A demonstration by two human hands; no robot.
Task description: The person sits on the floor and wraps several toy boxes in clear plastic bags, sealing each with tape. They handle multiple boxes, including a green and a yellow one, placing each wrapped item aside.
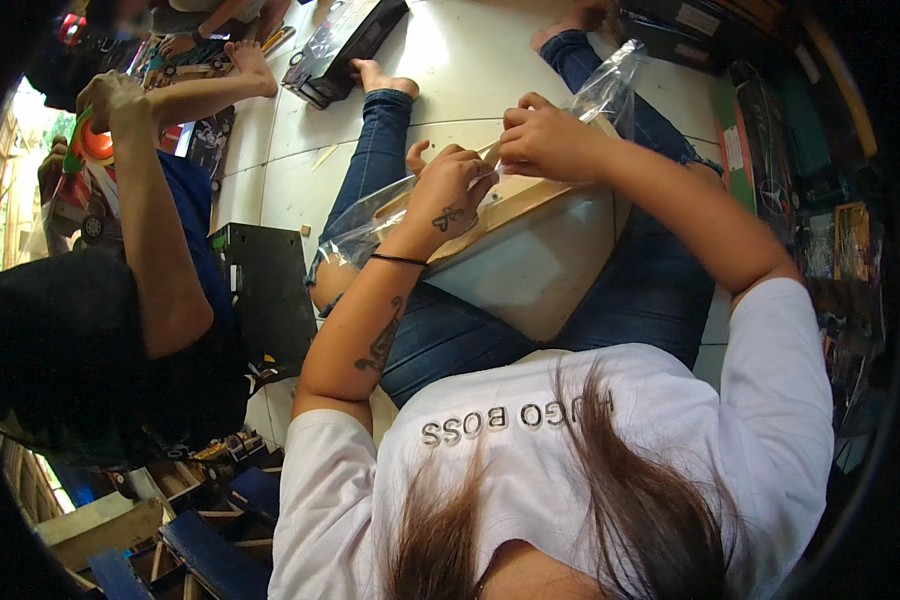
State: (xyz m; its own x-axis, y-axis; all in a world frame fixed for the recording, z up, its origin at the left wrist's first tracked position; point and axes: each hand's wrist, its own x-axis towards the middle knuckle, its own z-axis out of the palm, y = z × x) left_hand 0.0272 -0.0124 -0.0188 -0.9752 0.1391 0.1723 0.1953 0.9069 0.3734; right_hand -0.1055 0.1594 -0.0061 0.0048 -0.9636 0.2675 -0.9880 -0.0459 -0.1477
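Observation:
Between my legs, a pale wooden board or shallow frame lies in clear plastic film. One end of the plastic spreads left over my knee, and the other sticks up past my right hand. My left hand is closed, its fingertips pinching the film above the wood. Right beside it, my right hand is closed too, thumb and fingers pinching the same plastic. Both sets of fingertips nearly meet. The exact bit of film between them is partly hidden by my fingers.
At left, a co-worker's raised hand is by a toy truck with green and orange parts. A black box stands beside my left leg; another dark box lies farther off. Wrapped items line the right side. Blue-topped wooden pieces lie lower left.

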